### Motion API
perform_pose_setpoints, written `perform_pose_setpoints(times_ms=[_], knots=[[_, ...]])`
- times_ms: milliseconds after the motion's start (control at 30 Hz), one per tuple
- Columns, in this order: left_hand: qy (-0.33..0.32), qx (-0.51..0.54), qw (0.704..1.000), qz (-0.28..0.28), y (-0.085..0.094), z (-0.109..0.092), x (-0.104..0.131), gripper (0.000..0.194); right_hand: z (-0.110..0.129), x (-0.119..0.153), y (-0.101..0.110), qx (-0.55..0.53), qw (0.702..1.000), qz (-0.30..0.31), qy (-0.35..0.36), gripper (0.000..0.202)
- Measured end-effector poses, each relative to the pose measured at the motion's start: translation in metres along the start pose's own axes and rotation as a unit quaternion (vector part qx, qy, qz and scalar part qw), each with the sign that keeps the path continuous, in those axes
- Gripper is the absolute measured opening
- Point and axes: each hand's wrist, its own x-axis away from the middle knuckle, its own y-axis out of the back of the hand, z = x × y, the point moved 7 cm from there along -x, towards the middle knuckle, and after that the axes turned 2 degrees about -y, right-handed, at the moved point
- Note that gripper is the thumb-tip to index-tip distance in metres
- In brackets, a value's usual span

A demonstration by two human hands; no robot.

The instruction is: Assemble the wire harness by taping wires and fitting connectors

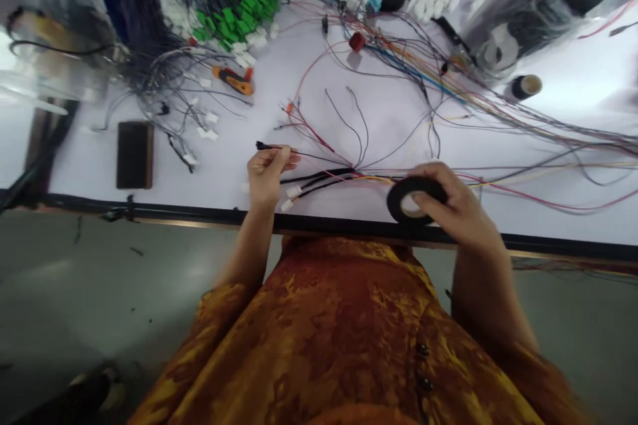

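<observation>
A wire bundle (343, 178) is found lying across the near edge of the white table (399, 113), its long axis running left to right between the two hands. The left hand (266, 172) is closed in a pinch on a thin black lead (272, 146) at the bundle's left end, the lead's tip pointing left past the fingertips. Small white connectors (290, 196) are seen just below and right of that hand. The right hand (453, 202) is closed around a roll of black tape (413, 199), held touching the bundle at its right side, the roll's open face turned toward the camera. The roll is therefore nearer the right hand; the bundle's free ends are nearer the left. A dark phone (134, 154) is noted well apart at left.
</observation>
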Motion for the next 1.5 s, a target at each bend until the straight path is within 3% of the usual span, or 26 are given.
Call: perform_pose_setpoints(times_ms=[133, 267, 433, 567, 633, 733, 800, 833, 900, 1000, 1067, 1133, 1200, 1267, 1333, 1400, 1500], knots=[[-0.01, -0.017, 0.999, 0.032, -0.002, -0.009, -0.002, 0.031, 0.039, -0.075, -0.058, -0.181, 0.979, 0.092, 0.018, 0.034], [-0.046, -0.043, 0.996, 0.068, -0.004, -0.022, -0.005, 0.026, 0.053, -0.125, -0.105, -0.261, 0.951, 0.163, -0.02, 0.025], [-0.082, -0.071, 0.988, 0.107, -0.009, -0.035, -0.01, 0.023, 0.054, -0.146, -0.123, -0.341, 0.907, 0.234, -0.076, 0.02], [-0.068, -0.102, 0.985, 0.117, -0.013, -0.039, -0.016, 0.027, 0.054, -0.143, -0.123, -0.338, 0.898, 0.262, -0.102, 0.024], [-0.068, -0.116, 0.984, 0.114, -0.016, -0.042, -0.018, 0.028, 0.056, -0.131, -0.123, -0.298, 0.921, 0.239, -0.07, 0.024], [-0.058, -0.117, 0.985, 0.113, -0.021, -0.044, -0.018, 0.03, 0.066, -0.101, -0.121, -0.187, 0.969, 0.134, 0.086, 0.033], [-0.054, -0.112, 0.985, 0.12, -0.026, -0.047, -0.013, 0.031, 0.07, -0.086, -0.123, -0.142, 0.977, 0.065, 0.144, 0.039], [-0.06, -0.112, 0.984, 0.121, -0.028, -0.05, -0.009, 0.031, 0.067, -0.086, -0.123, -0.155, 0.979, 0.037, 0.128, 0.038], [-0.101, -0.132, 0.978, 0.13, -0.033, -0.059, 0.002, 0.026, 0.054, -0.099, -0.125, -0.246, 0.969, 0.008, 0.032, 0.035], [-0.194, -0.195, 0.949, 0.155, -0.041, -0.073, 0.018, 0.018, 0.037, -0.129, -0.137, -0.401, 0.906, 0.056, -0.124, 0.025], [-0.21, -0.194, 0.948, 0.141, -0.039, -0.073, 0.019, 0.018, 0.029, -0.135, -0.139, -0.448, 0.876, 0.061, -0.168, 0.014], [-0.186, -0.156, 0.966, 0.088, -0.031, -0.066, 0.011, 0.023, 0.018, -0.123, -0.129, -0.436, 0.889, -0.009, -0.143, 0.021], [-0.154, -0.129, 0.978, 0.047, -0.026, -0.056, 0.001, 0.028, 0.017, -0.094, -0.118, -0.354, 0.931, -0.074, -0.042, 0.039], [-0.127, -0.125, 0.983, 0.046, -0.028, -0.05, -0.006, 0.032, 0.027, -0.063, -0.121, -0.243, 0.965, -0.057, 0.078, 0.045], [-0.111, -0.117, 0.984, 0.074, -0.034, -0.05, -0.007, 0.035, 0.036, -0.049, -0.129, -0.188, 0.973, -0.033, 0.133, 0.043], [-0.12, -0.111, 0.981, 0.106, -0.041, -0.058, -0.002, 0.035, 0.037, -0.061, -0.128, -0.229, 0.967, -0.055, 0.097, 0.045], [-0.173, -0.135, 0.962, 0.164, -0.051, -0.073, 0.013, 0.029, 0.025, -0.104, -0.127, -0.368, 0.926, -0.074, -0.035, 0.054]])
